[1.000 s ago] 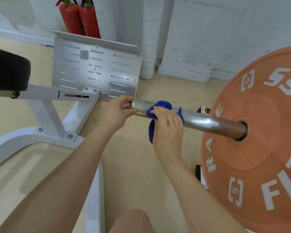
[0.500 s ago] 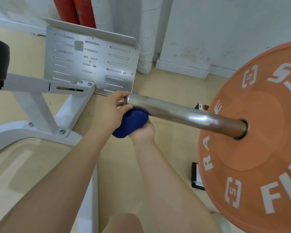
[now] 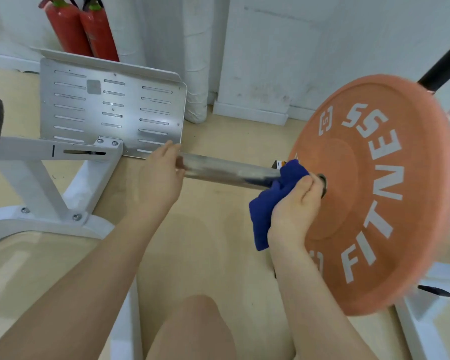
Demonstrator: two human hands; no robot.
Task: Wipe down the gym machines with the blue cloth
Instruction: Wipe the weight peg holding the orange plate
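Right hand (image 3: 295,209) curled round bunched blue cloth (image 3: 273,201), pressing it under shiny chrome steel sleeve (image 3: 229,174) beside salmon rubber weight plate (image 3: 390,203). Left hand (image 3: 159,179) cupping sleeve's free end.

Blue cloth (image 3: 273,203), white-lettered orange weight plate (image 3: 390,229)

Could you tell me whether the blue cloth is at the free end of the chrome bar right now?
No, the right hand holds the blue cloth against the chrome bar beside the orange weight plate.
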